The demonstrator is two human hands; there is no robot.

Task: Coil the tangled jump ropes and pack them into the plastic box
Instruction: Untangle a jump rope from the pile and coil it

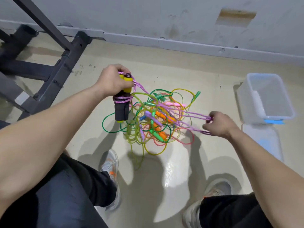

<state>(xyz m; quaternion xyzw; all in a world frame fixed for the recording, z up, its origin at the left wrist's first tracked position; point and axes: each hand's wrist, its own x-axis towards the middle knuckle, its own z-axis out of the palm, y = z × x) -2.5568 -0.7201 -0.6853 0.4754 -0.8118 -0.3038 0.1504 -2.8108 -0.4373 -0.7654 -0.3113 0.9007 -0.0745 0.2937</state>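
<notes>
Right now your left hand (113, 79) clamps two black-and-yellow handles (122, 102) wound with purple rope (189, 113) — your right hand (217, 124) pinches its far loops. One tangled rope pile (154, 119) lies on the beige floor (164, 170); one empty plastic box (266, 97) sits right, near the grey wall (164, 18). No readable writing.

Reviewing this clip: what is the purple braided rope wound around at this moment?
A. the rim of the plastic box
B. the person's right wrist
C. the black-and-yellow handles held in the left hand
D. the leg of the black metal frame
C: the purple braided rope is looped around the black-and-yellow handles gripped by the left hand, and runs on to the right hand.
</notes>
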